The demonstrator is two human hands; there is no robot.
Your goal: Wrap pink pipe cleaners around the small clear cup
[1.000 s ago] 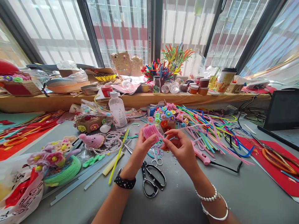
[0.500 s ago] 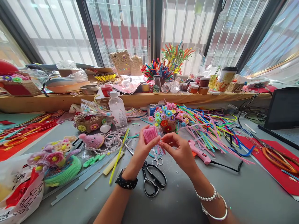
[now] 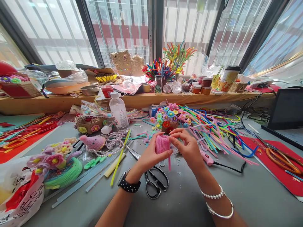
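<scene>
My left hand (image 3: pixel 148 154) is wrapped around a small pink pipe-cleaner coil (image 3: pixel 162 144), wound in stacked rounds like a little cup. A loose pink end (image 3: pixel 169 164) hangs below it. At the coil's upper right edge, the fingers of my right hand (image 3: pixel 186 146) are pinched together on its rim; the exact fingertip contact is partly hidden. Under my hands lie black-handled scissors (image 3: pixel 152 186), blades pointing up and left, and a smaller pair (image 3: pixel 162 163) mostly covered. Just right of my right hand rests a pink glue gun (image 3: pixel 207 158), partly hidden by the hand.
Pipe cleaners (image 3: pixel 213 129) spread across the right, near orange-handled scissors (image 3: pixel 282 160) and a laptop (image 3: pixel 284 116). To the left are a clear bottle (image 3: pixel 119 112), pearl strings (image 3: pixel 113 143), glue sticks (image 3: pixel 78 184) and a green flower basket (image 3: pixel 65 175). A crowded ledge (image 3: pixel 139 100) runs behind.
Both hands have moved slightly right and down with the pink coil. The coil has turned more upright, its loose end now hanging down. My right fingers have shifted to its upper edge.
</scene>
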